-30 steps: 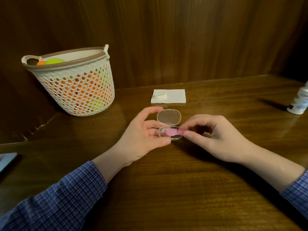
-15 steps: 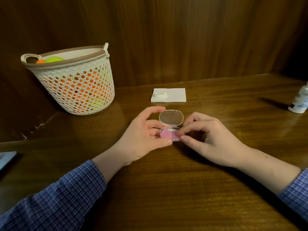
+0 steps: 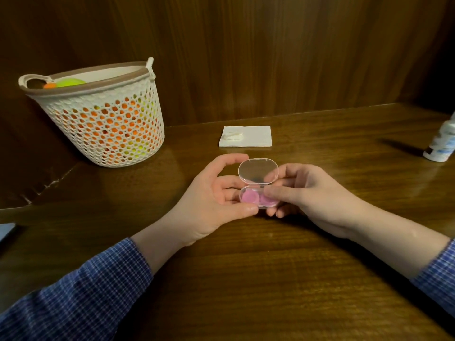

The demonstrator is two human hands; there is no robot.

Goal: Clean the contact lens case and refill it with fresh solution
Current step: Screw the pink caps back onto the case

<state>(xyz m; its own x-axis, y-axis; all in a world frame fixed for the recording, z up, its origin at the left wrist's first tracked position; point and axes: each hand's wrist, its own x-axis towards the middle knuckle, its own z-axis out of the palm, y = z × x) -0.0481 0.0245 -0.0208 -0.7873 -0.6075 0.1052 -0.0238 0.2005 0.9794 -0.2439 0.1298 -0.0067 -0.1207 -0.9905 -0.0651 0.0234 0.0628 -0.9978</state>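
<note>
A small clear plastic box [image 3: 256, 169] stands open at the table's middle, its lid tilted up. Inside its base lies the pink contact lens case [image 3: 251, 196] with two round caps. My left hand [image 3: 216, 198] grips the box's left end between thumb and fingers. My right hand [image 3: 307, 193] holds the right end, with the thumb over the pink case's right cap and a finger behind the lid. A white solution bottle [image 3: 440, 146] stands at the far right edge, partly cut off.
A white folded tissue [image 3: 256, 136] with a small white crumpled piece [image 3: 232, 136] on it lies behind the box. A white perforated basket [image 3: 103, 114] holding orange and green items stands at the back left. A wooden wall rises behind the table.
The pink case went from my right fingers down into the box's base. My right hand then closed round the box's right end. The left hand kept its hold.
</note>
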